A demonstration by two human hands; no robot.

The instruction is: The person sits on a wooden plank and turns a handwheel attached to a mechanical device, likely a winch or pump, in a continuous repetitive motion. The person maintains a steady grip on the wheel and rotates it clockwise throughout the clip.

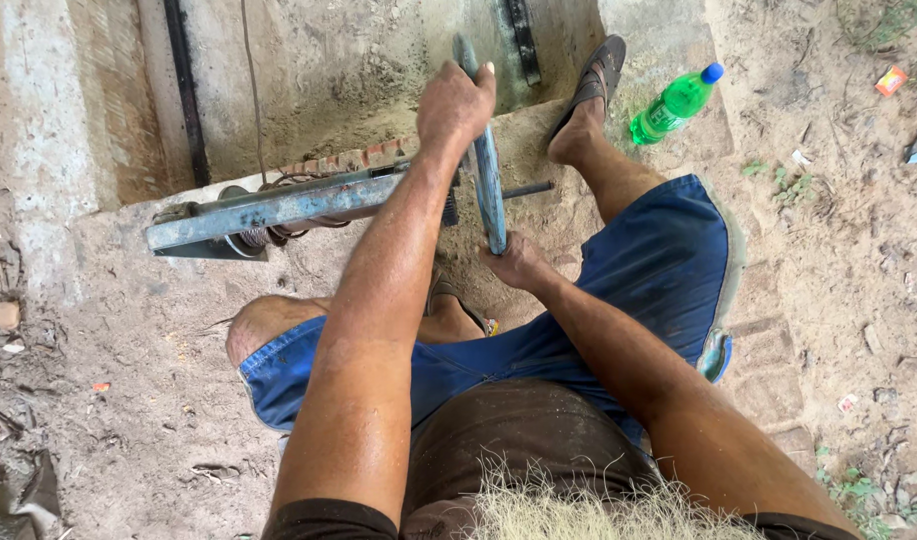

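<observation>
A worn blue-grey metal wheel, seen edge-on, stands on a short dark shaft at the end of a long blue metal frame. My left hand grips the top of the wheel's rim. My right hand grips its bottom edge. A coil spring and wires sit by the frame's middle. I sit on sandy ground in blue shorts, my right leg stretched toward the wheel, its sandalled foot beside it.
A green plastic bottle with a blue cap lies at the upper right on a concrete slab. A concrete pit with black bars lies behind the frame. Bricks edge the pit. Litter and weeds dot the dirt at the right.
</observation>
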